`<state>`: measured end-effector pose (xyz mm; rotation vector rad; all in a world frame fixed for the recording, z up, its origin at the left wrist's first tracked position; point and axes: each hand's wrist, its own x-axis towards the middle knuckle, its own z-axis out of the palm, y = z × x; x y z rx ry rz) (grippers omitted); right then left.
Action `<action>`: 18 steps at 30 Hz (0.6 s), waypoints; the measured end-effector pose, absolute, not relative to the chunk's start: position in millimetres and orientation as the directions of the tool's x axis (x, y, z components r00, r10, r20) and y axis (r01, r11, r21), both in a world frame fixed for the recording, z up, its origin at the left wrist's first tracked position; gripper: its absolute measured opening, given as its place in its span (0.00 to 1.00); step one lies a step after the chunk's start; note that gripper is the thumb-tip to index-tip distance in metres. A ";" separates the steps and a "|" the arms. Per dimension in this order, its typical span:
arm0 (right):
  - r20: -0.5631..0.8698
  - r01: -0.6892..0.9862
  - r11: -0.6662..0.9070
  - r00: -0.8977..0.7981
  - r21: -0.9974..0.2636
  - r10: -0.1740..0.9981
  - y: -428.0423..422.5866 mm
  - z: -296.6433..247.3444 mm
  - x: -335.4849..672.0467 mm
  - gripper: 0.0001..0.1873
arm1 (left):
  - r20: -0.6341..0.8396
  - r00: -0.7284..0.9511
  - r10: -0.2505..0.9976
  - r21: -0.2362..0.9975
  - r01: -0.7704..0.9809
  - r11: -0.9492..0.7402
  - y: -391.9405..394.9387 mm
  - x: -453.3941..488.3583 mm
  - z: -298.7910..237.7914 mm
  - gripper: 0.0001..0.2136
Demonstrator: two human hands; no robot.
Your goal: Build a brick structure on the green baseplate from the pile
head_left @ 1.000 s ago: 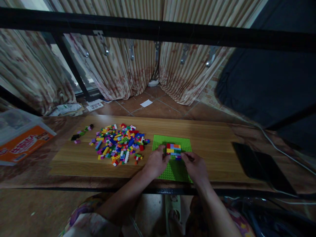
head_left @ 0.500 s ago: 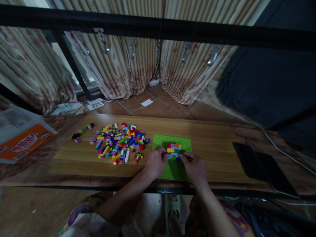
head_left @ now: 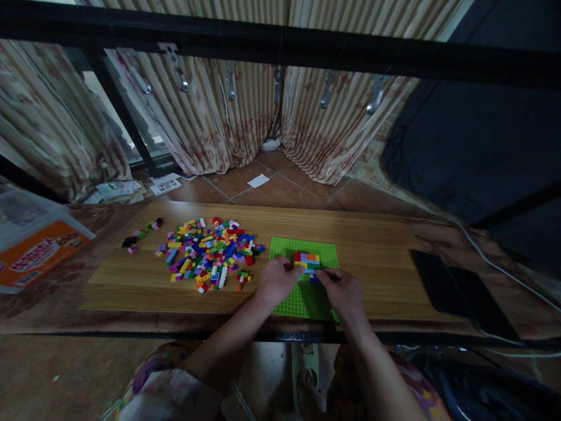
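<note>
A green studded baseplate (head_left: 326, 248) lies on the wooden board, its near part shaded by my hands. On it sits a low block of toy building bricks (head_left: 308, 258) in rows of red, orange, yellow and blue. My left hand (head_left: 276, 282) is closed at the block's left edge, with thumb and index finger on the bricks. From the right, my right hand (head_left: 346, 292) grips the block's near right side in a pinch. The fingertips cover part of the nearer rows, so the exact bricks under them cannot be made out.
A heap of loose toy bricks (head_left: 210, 248) spreads left of the baseplate, with a small cluster (head_left: 243, 278) nearest it. Further left are a few joined pieces (head_left: 142, 234) and a plastic tub with an orange label (head_left: 44, 251). Dark flat panels (head_left: 456, 292) lie at the right.
My left fingers have shifted slightly right, further over the block. My right fingers have drawn closer together at its right side. The whole view has shifted slightly.
</note>
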<state>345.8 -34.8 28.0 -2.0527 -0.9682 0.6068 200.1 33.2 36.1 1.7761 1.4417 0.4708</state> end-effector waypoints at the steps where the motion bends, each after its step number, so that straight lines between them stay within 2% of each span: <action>1: -0.091 0.424 -0.410 0.597 -0.808 0.797 -34.4 27.4 346.4 0.15 | -0.192 0.280 0.941 0.757 0.652 -0.040 33.8 200.5 35.7 0.12; 11: -0.170 0.328 -0.403 0.556 -0.854 0.814 -29.4 18.7 356.5 0.15 | -0.210 0.272 0.939 0.775 0.632 -0.010 33.2 200.9 35.0 0.10; 18: -0.154 0.314 -0.341 0.494 -0.886 0.856 -35.9 19.6 358.7 0.21 | -0.244 0.384 0.891 0.848 0.529 0.004 29.8 186.5 31.6 0.13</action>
